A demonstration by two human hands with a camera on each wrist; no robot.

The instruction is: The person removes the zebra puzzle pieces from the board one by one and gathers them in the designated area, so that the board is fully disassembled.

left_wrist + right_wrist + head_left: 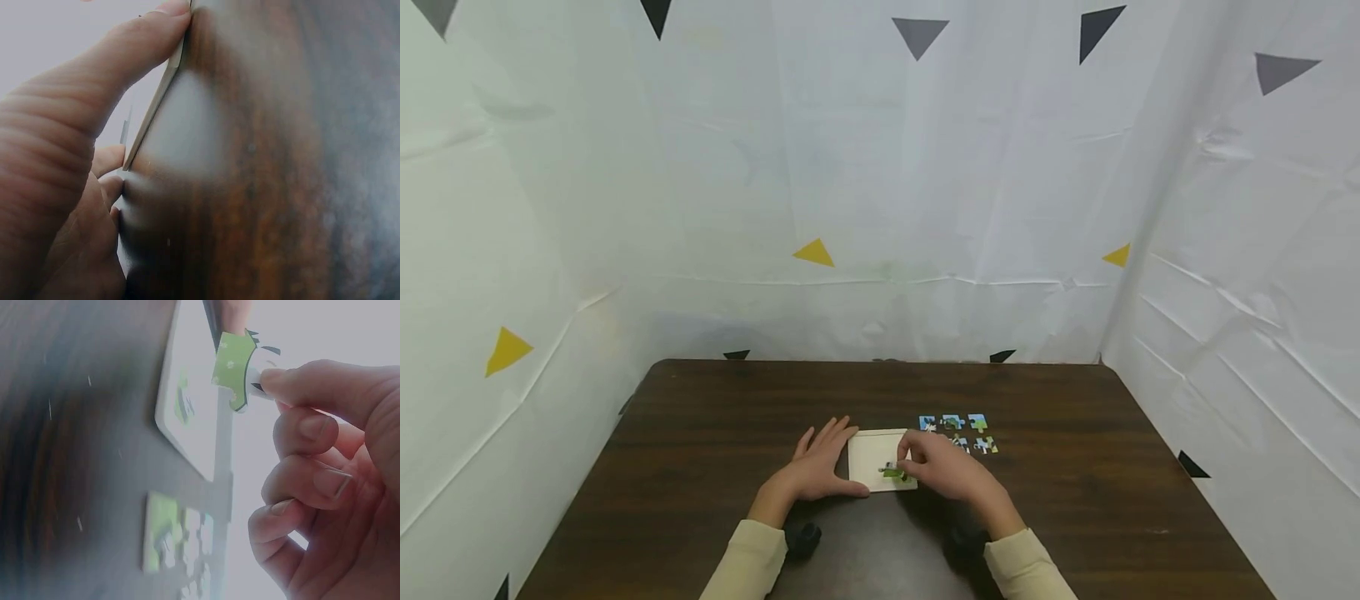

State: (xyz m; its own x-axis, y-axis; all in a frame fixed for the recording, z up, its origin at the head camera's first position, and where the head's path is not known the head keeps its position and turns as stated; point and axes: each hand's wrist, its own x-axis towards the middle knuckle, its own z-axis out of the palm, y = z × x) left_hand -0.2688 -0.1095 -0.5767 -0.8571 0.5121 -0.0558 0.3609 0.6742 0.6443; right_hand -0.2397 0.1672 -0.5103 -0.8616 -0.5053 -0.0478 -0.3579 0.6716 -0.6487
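My right hand (946,467) is over the right part of a shallow white puzzle tray (867,454). Thumb and forefinger pinch a jigsaw piece (234,369), green with pale spots and a white part outlined in black. Below it, a second green piece (184,403) lies in the tray's corner; in the head view it is mostly covered. My left hand (817,468) rests at the tray's left side with fingers extended. Its thumb (134,47) touches the near edge, and the fingertips are by the far left corner.
Several loose jigsaw pieces (977,422) lie in rows on the dark wooden table (715,433), right of the tray and partly behind my right hand. White sheeting (880,183) with triangles hangs around the table's back and sides.
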